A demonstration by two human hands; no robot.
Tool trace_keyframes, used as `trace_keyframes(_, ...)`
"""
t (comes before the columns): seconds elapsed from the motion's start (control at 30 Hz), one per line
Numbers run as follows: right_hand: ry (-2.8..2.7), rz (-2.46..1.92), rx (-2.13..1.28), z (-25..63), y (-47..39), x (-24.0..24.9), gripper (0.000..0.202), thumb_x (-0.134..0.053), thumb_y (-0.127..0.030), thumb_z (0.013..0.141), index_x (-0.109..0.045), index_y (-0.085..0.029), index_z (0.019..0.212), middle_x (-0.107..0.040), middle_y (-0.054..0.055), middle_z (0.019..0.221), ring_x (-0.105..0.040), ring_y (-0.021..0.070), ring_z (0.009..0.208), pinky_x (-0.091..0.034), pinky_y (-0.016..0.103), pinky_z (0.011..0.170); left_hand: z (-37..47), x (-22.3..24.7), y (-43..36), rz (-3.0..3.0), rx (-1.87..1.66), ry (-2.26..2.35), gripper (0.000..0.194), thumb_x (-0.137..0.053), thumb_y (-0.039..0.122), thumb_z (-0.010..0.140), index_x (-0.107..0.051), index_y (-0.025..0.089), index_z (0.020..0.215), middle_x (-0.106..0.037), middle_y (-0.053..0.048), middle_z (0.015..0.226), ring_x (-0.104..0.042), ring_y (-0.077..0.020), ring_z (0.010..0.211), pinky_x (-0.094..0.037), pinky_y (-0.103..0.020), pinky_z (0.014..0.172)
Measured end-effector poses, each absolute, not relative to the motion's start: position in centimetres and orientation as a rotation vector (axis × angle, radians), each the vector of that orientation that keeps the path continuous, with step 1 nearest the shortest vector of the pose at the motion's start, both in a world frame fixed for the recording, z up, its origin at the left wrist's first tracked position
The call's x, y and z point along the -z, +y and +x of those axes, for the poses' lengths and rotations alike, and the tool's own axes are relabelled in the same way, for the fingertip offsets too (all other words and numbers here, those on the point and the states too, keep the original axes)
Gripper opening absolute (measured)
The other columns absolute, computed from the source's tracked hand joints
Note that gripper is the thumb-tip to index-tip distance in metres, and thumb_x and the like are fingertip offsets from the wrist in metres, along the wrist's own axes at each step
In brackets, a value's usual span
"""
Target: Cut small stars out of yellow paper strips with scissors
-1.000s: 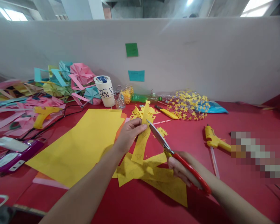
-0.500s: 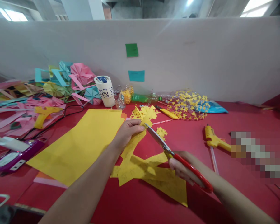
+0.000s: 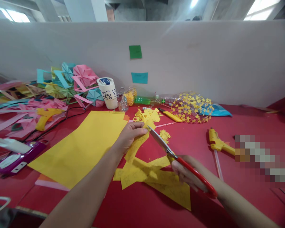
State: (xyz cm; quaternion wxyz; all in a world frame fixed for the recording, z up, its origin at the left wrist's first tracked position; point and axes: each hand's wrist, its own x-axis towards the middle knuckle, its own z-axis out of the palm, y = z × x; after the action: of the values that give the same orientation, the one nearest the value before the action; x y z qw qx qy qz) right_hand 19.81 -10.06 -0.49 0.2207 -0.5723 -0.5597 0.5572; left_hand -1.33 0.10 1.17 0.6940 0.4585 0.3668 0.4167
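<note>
My left hand [image 3: 131, 134] pinches a strip of yellow paper [image 3: 138, 145] between thumb and fingers. Red-handled scissors [image 3: 165, 145] are gripped in my right hand [image 3: 186, 171]. Their blades point up and left, with the tips at the strip just beside my left thumb. Below my hands lie several overlapping yellow paper offcuts [image 3: 156, 177], marked with faint lines. A small pile of cut yellow stars [image 3: 164, 136] sits right of the blades. Beyond my left hand is a larger heap of yellow stars and scraps [image 3: 142, 114].
Large yellow sheets [image 3: 90, 142] lie at left on the red table [image 3: 133, 205]. Yellow glue guns stand left [image 3: 44, 117] and right [image 3: 217, 142]. A purple power strip [image 3: 19, 158], white cup [image 3: 108, 93], yellow cutter [image 3: 172, 116], and paper flowers [image 3: 84, 76] are around.
Both hands, the paper strip and the scissors hold nearly the same place. The whole view has shifted very slightly.
</note>
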Motion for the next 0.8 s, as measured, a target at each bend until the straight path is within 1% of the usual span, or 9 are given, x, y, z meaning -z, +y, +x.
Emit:
trace_keyframes(0.1, -1.525, -1.584, -1.513, 19.6, -10.1, 0.7, 0.064, -0.042, -0.083, 0.072, -0.044, -0.019, 0.068, -0.042, -0.006, 0.049, -0.031, 0.0029, 0.032, -0.023, 0.015, 0.029, -1.0, -0.9, -0.1, 1.023, -0.949, 0.775, 0.014, -0.071, 0.026, 0.067, -0.061, 0.016, 0.067, -0.059, 0.003, 0.056, -0.054, -0.0089, 0.049, -0.044, -0.021, 0.050)
trace_keyframes(0.13, -1.527, -1.564, -1.507, 19.5, -10.2, 0.7, 0.064, -0.042, -0.082, 0.073, -0.045, -0.019, 0.068, -0.043, -0.006, 0.050, -0.032, 0.0033, 0.032, -0.024, 0.015, 0.029, -0.8, -0.7, -0.1, 1.038, -0.965, 0.761, 0.015, -0.071, 0.027, 0.069, -0.060, 0.017, 0.067, -0.058, 0.003, 0.057, -0.053, -0.0079, 0.048, -0.043, -0.020, 0.049)
trace_keyframes(0.2, -1.534, -1.494, -1.509, 19.3, -10.2, 0.9, 0.061, -0.042, -0.079, 0.076, -0.045, -0.019, 0.069, -0.043, -0.006, 0.049, -0.035, 0.0042, 0.032, -0.025, 0.016, 0.031, -0.5, -0.4, -0.2, 1.104, -1.006, 0.761, 0.017, -0.069, 0.030, 0.072, -0.059, 0.017, 0.067, -0.054, 0.005, 0.054, -0.047, -0.0051, 0.042, -0.038, -0.017, 0.042)
trace_keyframes(0.3, -1.525, -1.423, -1.527, 19.2, -10.3, 1.4, 0.058, -0.042, -0.076, 0.079, -0.046, -0.019, 0.068, -0.039, -0.008, 0.045, -0.034, 0.0044, 0.031, -0.026, 0.017, 0.033, -0.2, -0.1, -0.3, 1.191, -1.039, 0.801, 0.018, -0.067, 0.033, 0.075, -0.061, 0.017, 0.070, -0.049, 0.007, 0.051, -0.039, -0.0033, 0.035, -0.028, -0.017, 0.033)
trace_keyframes(0.47, -1.549, -1.416, -1.516, 19.4, -10.4, 2.0, 0.056, -0.040, -0.072, 0.084, -0.046, -0.019, 0.070, -0.042, -0.008, 0.046, -0.036, 0.0046, 0.034, -0.033, 0.018, 0.039, -0.1, 0.2, -0.3, 1.180, -1.034, 0.807, 0.015, -0.067, 0.033, 0.076, -0.064, 0.018, 0.078, -0.051, 0.006, 0.053, -0.039, -0.0037, 0.036, -0.029, -0.017, 0.033)
trace_keyframes(0.53, -1.540, -1.432, -1.512, 19.4, -10.3, 1.8, 0.055, -0.042, -0.073, 0.082, -0.045, -0.019, 0.069, -0.044, -0.007, 0.048, -0.037, 0.0046, 0.034, -0.030, 0.017, 0.035, -0.1, 0.2, -0.3, 1.166, -1.033, 0.791, 0.015, -0.067, 0.032, 0.076, -0.065, 0.018, 0.078, -0.053, 0.005, 0.055, -0.041, -0.0041, 0.038, -0.030, -0.017, 0.034)
trace_keyframes(0.6, -1.502, -1.458, -1.517, 19.3, -10.3, 1.5, 0.056, -0.046, -0.075, 0.078, -0.044, -0.020, 0.068, -0.044, -0.007, 0.048, -0.037, 0.0043, 0.032, -0.026, 0.016, 0.030, -0.2, 0.2, -0.3, 1.150, -1.027, 0.783, 0.014, -0.067, 0.032, 0.075, -0.065, 0.018, 0.077, -0.053, 0.005, 0.056, -0.041, -0.0045, 0.040, -0.030, -0.017, 0.034)
trace_keyframes(0.67, -1.470, -1.484, -1.525, 19.1, -10.1, 1.4, 0.058, -0.049, -0.076, 0.074, -0.043, -0.020, 0.065, -0.042, -0.008, 0.046, -0.037, 0.0042, 0.030, -0.026, 0.016, 0.028, -0.2, 0.1, -0.2, 1.143, -1.024, 0.780, 0.014, -0.068, 0.032, 0.074, -0.065, 0.017, 0.075, -0.054, 0.004, 0.056, -0.042, -0.0050, 0.041, -0.030, -0.017, 0.035)
trace_keyframes(0.8, -1.464, -1.520, -1.534, 19.0, -10.0, 1.3, 0.059, -0.049, -0.078, 0.072, -0.043, -0.020, 0.064, -0.046, -0.007, 0.045, -0.039, 0.0047, 0.027, -0.026, 0.017, 0.024, -0.3, 0.0, -0.2, 1.136, -1.015, 0.752, 0.012, -0.067, 0.030, 0.074, -0.066, 0.018, 0.077, -0.051, 0.004, 0.055, -0.047, -0.0076, 0.046, -0.039, -0.019, 0.043)
